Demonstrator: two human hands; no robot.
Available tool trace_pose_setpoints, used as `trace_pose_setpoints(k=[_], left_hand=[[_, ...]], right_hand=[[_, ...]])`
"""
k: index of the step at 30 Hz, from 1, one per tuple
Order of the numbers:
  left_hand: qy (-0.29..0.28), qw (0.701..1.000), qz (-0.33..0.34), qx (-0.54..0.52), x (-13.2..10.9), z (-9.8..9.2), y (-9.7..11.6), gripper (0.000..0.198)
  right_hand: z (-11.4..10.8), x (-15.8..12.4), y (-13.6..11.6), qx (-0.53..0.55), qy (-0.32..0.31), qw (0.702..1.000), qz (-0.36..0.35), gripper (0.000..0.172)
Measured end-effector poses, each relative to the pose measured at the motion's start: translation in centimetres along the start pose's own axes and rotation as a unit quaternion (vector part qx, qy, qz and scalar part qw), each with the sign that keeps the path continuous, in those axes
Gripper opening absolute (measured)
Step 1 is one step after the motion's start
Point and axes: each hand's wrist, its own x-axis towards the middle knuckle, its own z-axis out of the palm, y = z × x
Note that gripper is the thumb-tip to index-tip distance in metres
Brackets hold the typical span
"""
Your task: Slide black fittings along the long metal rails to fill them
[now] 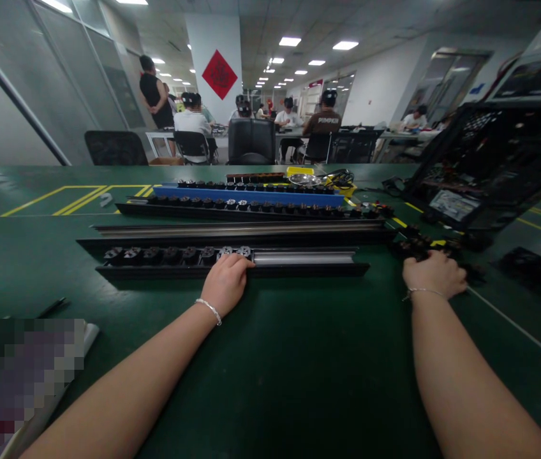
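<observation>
Across the green table lies a long black metal channel (309, 270), its left part filled with a row of round-faced socket modules (171, 255). The right part of the channel shows a bare silvery inside. My left hand (227, 280) is curled over the near wall of this channel, fingers at the last modules of the row. To the right, my right hand (433, 274) reaches into a pile of small dark parts (411, 243). Its fingers are bent and their tips are hidden, so what they hold cannot be made out.
Beyond lie another black channel (232, 234), a channel of modules (194, 207) and a blue channel (251, 196). A yellow tray (300, 171) and cables (340, 178) sit farther back. At right stands a large black open case (495, 159). People sit at far tables.
</observation>
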Motion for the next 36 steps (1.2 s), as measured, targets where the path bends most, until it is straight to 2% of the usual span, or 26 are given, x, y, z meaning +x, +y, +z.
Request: trace_pose_setpoints(k=[2,5,7,8,10,12,14,15,17,19,22,25,36], left_hand=[[0.007,1.0,-0.006,0.013,0.0,-0.1,0.1,0.022],[0.015,0.999,-0.027,0.038,0.0,-0.3,0.2,0.018],[0.015,0.998,-0.041,0.049,0.1,-0.4,0.2,0.016],[0.014,0.998,-0.045,0.051,0.1,-0.5,0.2,0.015],[0.014,0.997,-0.053,0.048,0.1,-0.5,0.3,0.015],[0.02,0.997,-0.068,0.038,0.0,-0.6,0.3,0.015],[0.028,0.996,-0.077,0.024,0.0,-0.5,0.3,0.015],[0.034,0.996,-0.081,0.017,0.0,-0.5,0.3,0.016],[0.045,0.995,-0.089,0.003,0.0,-0.4,0.3,0.016],[0.054,0.993,-0.1,-0.009,0.0,-0.3,0.3,0.017],[0.064,0.992,-0.11,-0.018,0.2,-0.1,0.4,0.018],[0.072,0.99,-0.121,-0.028,0.3,-0.1,0.6,0.02],[0.08,0.985,-0.142,-0.052,0.2,0.0,0.3,0.017]], right_hand=[[-0.3,-0.6,-1.0,0.019,0.043,0.998,-0.047,0.046],[-1.0,-2.1,-3.1,0.065,0.091,0.981,-0.159,0.043],[-1.5,-4.0,-4.9,0.099,0.072,0.961,-0.248,0.04],[-1.6,-5.3,-5.9,0.112,0.037,0.947,-0.299,0.036],[-1.9,-8.5,-8.0,0.142,-0.023,0.898,-0.416,0.03],[-1.8,-12.2,-10.2,0.186,-0.05,0.831,-0.521,0.027],[-1.4,-15.7,-12.2,0.228,-0.078,0.778,-0.58,0.028],[-1.1,-17.2,-13.2,0.242,-0.088,0.771,-0.583,0.03],[-0.6,-19.4,-14.9,0.251,-0.107,0.786,-0.555,0.038],[-0.1,-20.6,-16.3,0.237,-0.131,0.814,-0.515,0.041],[0.1,-21.1,-17.9,0.21,-0.163,0.847,-0.46,0.037],[-0.1,-21.0,-18.7,0.197,-0.178,0.867,-0.421,0.031],[0.3,-21.3,-18.4,0.199,-0.137,0.871,-0.428,0.028]])
